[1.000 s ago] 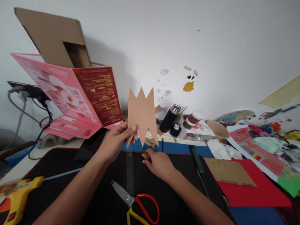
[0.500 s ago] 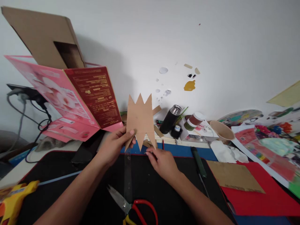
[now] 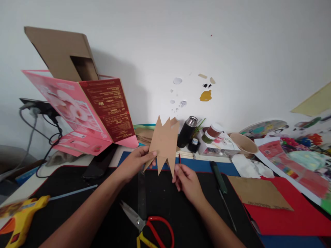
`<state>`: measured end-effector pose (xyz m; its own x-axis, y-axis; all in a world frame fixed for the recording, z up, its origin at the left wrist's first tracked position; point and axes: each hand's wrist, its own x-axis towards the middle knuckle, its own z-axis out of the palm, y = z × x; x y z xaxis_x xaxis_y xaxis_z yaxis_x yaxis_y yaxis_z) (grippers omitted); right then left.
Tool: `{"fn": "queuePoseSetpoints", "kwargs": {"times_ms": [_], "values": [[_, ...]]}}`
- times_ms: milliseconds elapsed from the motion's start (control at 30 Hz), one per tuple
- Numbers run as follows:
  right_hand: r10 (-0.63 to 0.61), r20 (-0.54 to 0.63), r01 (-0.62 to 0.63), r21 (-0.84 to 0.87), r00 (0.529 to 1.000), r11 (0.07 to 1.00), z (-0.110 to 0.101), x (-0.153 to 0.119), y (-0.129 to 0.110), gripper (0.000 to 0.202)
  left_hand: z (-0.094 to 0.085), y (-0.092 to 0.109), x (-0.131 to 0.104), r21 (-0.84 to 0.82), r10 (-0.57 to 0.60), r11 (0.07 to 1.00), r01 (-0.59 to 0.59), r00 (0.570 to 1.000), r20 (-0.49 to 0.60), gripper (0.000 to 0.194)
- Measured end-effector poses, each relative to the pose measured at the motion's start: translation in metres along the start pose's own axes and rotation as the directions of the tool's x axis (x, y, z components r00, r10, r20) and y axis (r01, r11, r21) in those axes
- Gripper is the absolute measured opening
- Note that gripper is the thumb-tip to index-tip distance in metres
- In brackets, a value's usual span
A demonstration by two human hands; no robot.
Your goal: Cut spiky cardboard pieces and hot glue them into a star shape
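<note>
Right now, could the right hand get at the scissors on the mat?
Likely yes: the scissors lie uncovered on the black mat, nearer the camera than the right hand, with no object visible between.

Brown cardboard cutout [image 3: 164,141] with jagged ends, held up off the work surface.
It is a flat, plain tan panel, longer than it is wide, with 3 pointed teeth along its top and 3 longer, narrower prongs at its bottom; V-shaped notches separate them, and a faint crosswise line runs just above the lower notches. The broad face is turned to the viewer, standing steeply with the top leaning a little to the right. It is gripped at its lower left edge, where the left prong is partly hidden; the middle prong hangs free.
</note>
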<state>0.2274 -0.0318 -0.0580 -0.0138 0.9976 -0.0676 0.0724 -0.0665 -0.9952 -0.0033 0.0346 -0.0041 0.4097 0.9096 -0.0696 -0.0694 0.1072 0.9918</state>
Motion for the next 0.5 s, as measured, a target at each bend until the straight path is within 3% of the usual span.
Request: {"fn": "queuePoseSetpoints", "kwargs": {"times_ms": [100, 267, 367, 433, 500], "values": [[0.004, -0.092, 0.010, 0.144, 0.996, 0.989, -0.005, -0.005, -0.004, 0.062, 0.005, -0.004, 0.000, 0.029, -0.012, 1.000, 0.010, 0.997, 0.071, 0.050], [-0.011, -0.090, 0.036, 0.282, 0.996, 0.959, -0.004, -0.006, -0.006, 0.061, 0.018, -0.011, -0.003, 0.071, -0.064, 0.996, 0.052, 0.981, 0.185, 0.054], [0.044, -0.134, 0.000, 0.311, 0.990, 0.950, 0.001, -0.005, -0.003, 0.063, 0.025, -0.015, -0.006, 0.117, -0.104, 0.990, 0.079, 0.967, 0.234, 0.054], [0.099, -0.161, -0.040, 0.334, 0.982, 0.942, 0.003, -0.004, 0.000, 0.064, 0.026, -0.016, -0.007, 0.149, -0.127, 0.985, 0.091, 0.960, 0.249, 0.053], [0.138, -0.183, -0.065, 0.358, 0.973, 0.931, 0.004, -0.004, 0.002, 0.065, 0.025, -0.012, -0.006, 0.174, -0.077, 0.984, 0.041, 0.975, 0.207, 0.052]]}}
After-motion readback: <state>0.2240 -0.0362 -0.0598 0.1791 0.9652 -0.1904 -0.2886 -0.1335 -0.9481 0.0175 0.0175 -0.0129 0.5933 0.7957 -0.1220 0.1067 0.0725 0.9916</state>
